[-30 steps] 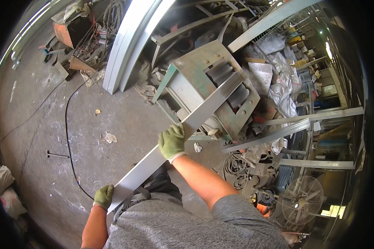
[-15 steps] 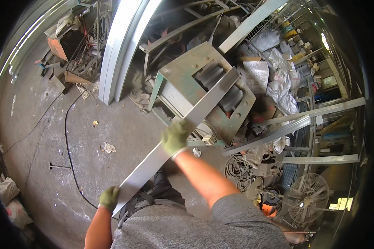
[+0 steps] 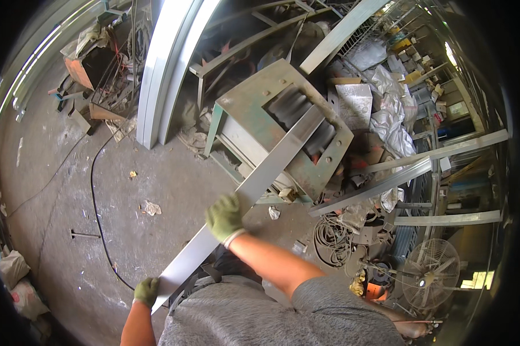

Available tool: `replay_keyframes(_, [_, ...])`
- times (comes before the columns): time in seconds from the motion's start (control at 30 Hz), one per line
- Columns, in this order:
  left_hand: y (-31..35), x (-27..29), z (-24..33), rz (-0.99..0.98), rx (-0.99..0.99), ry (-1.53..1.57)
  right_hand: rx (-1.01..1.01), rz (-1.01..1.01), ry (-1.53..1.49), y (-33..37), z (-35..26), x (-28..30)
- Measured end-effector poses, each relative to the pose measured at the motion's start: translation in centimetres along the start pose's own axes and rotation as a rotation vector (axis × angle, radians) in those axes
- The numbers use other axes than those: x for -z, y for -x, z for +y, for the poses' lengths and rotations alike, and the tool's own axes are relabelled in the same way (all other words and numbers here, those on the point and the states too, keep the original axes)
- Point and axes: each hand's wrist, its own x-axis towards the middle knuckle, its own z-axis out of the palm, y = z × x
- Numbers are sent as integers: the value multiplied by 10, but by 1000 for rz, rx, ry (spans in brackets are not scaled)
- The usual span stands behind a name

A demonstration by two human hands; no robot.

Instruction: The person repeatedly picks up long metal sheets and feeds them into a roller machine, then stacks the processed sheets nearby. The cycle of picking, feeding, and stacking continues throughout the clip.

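A long flat metal bar [image 3: 185, 254] runs diagonally from near my body up to a green and grey machine [image 3: 254, 95]. Its far end lies over the opening in the machine's sloped plate, across the dark rollers [image 3: 291, 106]. My left hand [image 3: 146, 292], in a green work glove, is closed round the bar's near end. Farther along, my right hand [image 3: 224, 219], in a matching glove, is closed on the bar's left edge near its middle. The right hand's fingertips are partly blurred.
Shiny metal profiles [image 3: 166, 69] stand upright at the upper left. A black cable [image 3: 94, 202] crosses the concrete floor. On the right are metal bars [image 3: 381, 187], a coiled cable [image 3: 332, 239] and a caged fan [image 3: 430, 274]. Crumpled silver sheeting [image 3: 390, 109] lies beyond the machine.
The bar has slid back toward my body, and its far end sits lower on the rollers. Both hands have moved down and left; the right has moved farther.
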Motion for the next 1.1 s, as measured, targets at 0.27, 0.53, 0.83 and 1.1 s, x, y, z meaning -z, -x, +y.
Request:
replay_keyframes(0.27, [9,0,-55,-19,31,226,143,-143,-119,22,-26,13])
replay_keyframes(0.53, [-79,43,153,-484,-8,411,84,-126,33,-72,95,112])
replay_keyframes(0.83, [-57,77,291,-402,-320,150,-58,-131,34,-130,143,123])
replay_keyframes(1.1, [-39,41,171,-322,-280,70,18,-322,83,-98,57,84])
